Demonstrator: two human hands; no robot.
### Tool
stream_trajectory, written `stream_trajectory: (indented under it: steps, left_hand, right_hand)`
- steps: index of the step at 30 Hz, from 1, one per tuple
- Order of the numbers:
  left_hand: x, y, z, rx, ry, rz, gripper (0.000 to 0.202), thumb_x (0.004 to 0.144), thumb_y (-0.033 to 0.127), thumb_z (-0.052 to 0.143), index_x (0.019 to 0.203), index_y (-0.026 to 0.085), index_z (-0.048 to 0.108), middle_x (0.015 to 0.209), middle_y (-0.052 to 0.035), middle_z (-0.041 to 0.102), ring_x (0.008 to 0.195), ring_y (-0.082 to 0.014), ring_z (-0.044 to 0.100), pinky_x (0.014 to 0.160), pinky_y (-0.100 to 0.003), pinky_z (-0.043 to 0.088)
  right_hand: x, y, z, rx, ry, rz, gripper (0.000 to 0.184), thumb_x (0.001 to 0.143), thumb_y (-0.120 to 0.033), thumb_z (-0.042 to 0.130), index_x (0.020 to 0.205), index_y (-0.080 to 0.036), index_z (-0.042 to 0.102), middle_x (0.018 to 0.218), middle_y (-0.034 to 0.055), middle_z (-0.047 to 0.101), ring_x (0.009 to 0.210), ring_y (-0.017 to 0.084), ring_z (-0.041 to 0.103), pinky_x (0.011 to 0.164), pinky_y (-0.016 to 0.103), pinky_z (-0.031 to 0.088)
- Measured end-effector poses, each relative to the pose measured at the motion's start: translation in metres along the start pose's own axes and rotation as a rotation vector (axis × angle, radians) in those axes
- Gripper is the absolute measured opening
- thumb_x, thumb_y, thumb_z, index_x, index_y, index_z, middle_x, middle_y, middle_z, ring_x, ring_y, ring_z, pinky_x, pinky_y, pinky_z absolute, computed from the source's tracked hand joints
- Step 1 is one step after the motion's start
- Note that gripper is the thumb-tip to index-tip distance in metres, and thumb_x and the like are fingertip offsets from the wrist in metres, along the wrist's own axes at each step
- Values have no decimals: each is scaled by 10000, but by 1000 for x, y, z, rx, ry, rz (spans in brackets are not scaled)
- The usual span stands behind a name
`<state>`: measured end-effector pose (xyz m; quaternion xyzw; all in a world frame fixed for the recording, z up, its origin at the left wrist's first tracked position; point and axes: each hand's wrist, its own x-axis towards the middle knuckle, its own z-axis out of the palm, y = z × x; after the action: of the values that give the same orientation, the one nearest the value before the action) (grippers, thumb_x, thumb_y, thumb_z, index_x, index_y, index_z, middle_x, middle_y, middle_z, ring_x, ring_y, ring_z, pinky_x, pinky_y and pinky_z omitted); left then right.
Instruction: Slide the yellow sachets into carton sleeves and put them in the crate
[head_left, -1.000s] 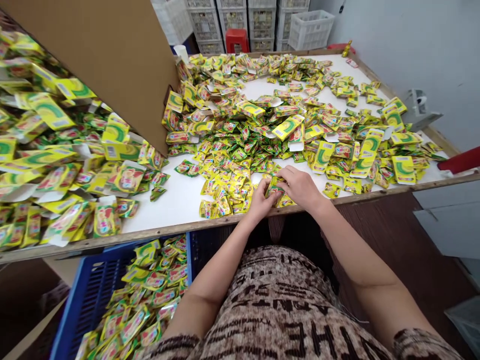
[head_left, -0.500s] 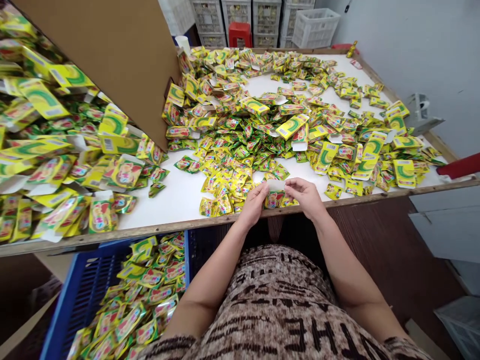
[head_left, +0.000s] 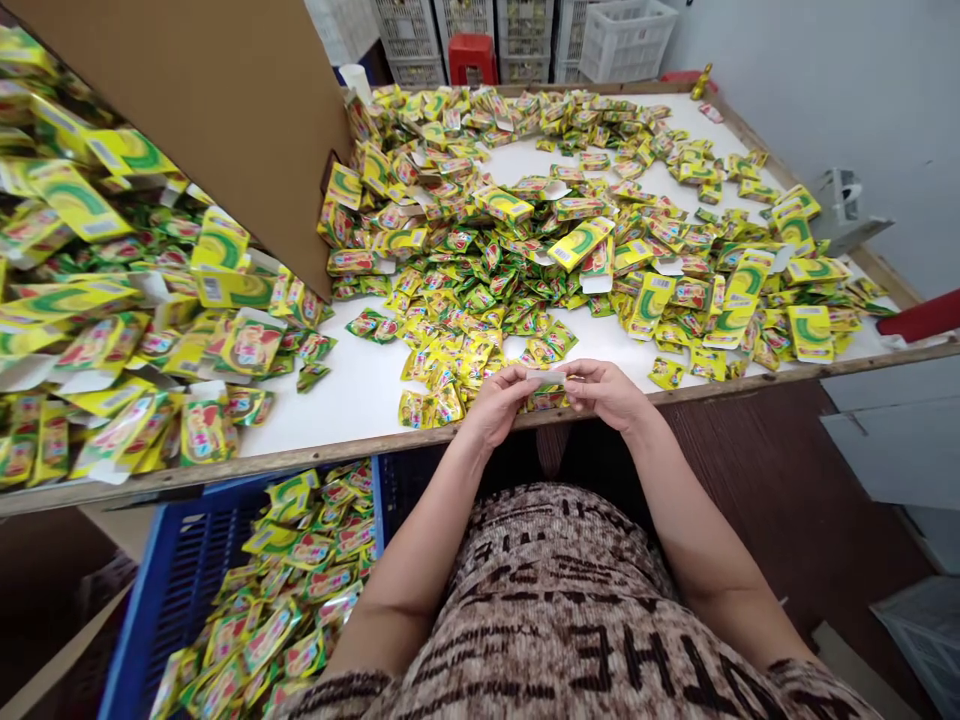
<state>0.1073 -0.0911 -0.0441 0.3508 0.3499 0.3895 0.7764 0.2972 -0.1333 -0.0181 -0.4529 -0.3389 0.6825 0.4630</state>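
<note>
Between my two hands, close to the table's front edge, is a small yellow-green carton [head_left: 546,400] with its pale flap toward me. My left hand [head_left: 498,402] has its fingers closed on the carton's left side. On its right side, my right hand [head_left: 604,392] pinches the flap's end with thumb and fingers. The carton's inside is hidden. Just left of my left hand lie loose small yellow candy packets [head_left: 442,372]. Beyond my hands is a heap of green packets [head_left: 487,270] mixed with yellow cartons [head_left: 581,243].
A brown cardboard panel [head_left: 225,110] stands at the left, with piled cartons [head_left: 82,295] beside it. Under the table edge, a blue crate [head_left: 142,600] holds cartons. A tape dispenser [head_left: 847,210] sits at the right edge. Behind are a red stool [head_left: 472,58] and white crates [head_left: 626,40].
The carton's flap has folded down toward me and now shows as a narrow strip. My right hand has moved slightly left, and both hands are closer together.
</note>
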Motion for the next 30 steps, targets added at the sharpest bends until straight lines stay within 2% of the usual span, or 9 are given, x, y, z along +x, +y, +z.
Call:
stream_trajectory:
  steps: [3, 7, 9, 11, 14, 17, 23, 27, 30]
  left_hand:
    - [0, -3, 6, 55, 67, 47, 290, 633, 304, 853, 644, 167, 597, 665, 35, 626, 627, -87, 530, 637, -230, 389]
    - [1, -6, 11, 101, 83, 70, 326, 633, 329, 856, 641, 163, 575, 680, 31, 637, 643, -89, 551, 651, -225, 408]
    - [3, -7, 11, 111, 60, 98, 288, 644, 327, 851, 686, 168, 614, 718, 24, 661, 691, -100, 586, 709, -232, 447]
    - [5, -10, 10, 116, 81, 181, 242, 676, 333, 831, 797, 185, 681, 801, 10, 700, 772, -120, 627, 791, -254, 481]
    - [11, -13, 8, 163, 209, 372, 230, 722, 348, 794, 899, 209, 744, 910, -20, 743, 883, -158, 667, 881, -302, 508]
    - [15, -15, 6, 288, 251, 494, 193, 744, 348, 776, 871, 202, 778, 920, -44, 761, 914, -185, 684, 907, -333, 523]
    - [20, -14, 0, 335, 201, 473, 325, 742, 314, 786, 1050, 218, 754, 969, -43, 756, 896, -159, 684, 843, -287, 537]
    - [22, -5, -5, 486, 130, 451, 202, 759, 334, 771, 902, 191, 781, 909, -55, 754, 853, -162, 680, 815, -284, 532]
    - [23, 3, -6, 513, 97, 410, 203, 753, 351, 777, 877, 191, 783, 859, -50, 758, 789, -158, 678, 770, -282, 532]
  right_hand:
    - [1, 5, -1, 38, 11, 5, 335, 596, -257, 863, 890, -194, 714, 669, -50, 608, 487, 50, 449, 449, 185, 347]
    - [10, 8, 2, 82, -12, 72, 287, 562, -218, 836, 817, -192, 707, 593, -62, 572, 435, 43, 405, 416, 189, 268]
    - [17, 8, 8, 58, 104, 68, 204, 531, -193, 806, 681, -182, 669, 504, -75, 512, 384, 37, 347, 386, 195, 207]
    - [23, 8, 16, -20, 249, -28, 147, 544, -208, 778, 629, -179, 662, 492, -70, 508, 375, 33, 313, 370, 201, 180]
    - [28, 9, 23, -185, 296, -246, 200, 645, -311, 766, 796, -180, 760, 721, -6, 668, 464, 51, 417, 400, 202, 301]
    - [28, 11, 21, -241, 276, -331, 304, 692, -420, 768, 871, -175, 786, 892, 46, 723, 506, 68, 491, 444, 223, 408]
    - [33, 22, 10, -184, 270, -318, 354, 610, -403, 843, 872, -172, 784, 644, 4, 688, 484, 96, 533, 482, 238, 489]
    - [35, 20, 12, -172, 311, -314, 357, 579, -415, 861, 809, -154, 781, 645, 18, 701, 468, 102, 547, 467, 250, 503]
    - [35, 15, 12, -183, 309, -277, 379, 538, -420, 883, 783, -148, 781, 636, 20, 706, 460, 105, 563, 457, 249, 513]
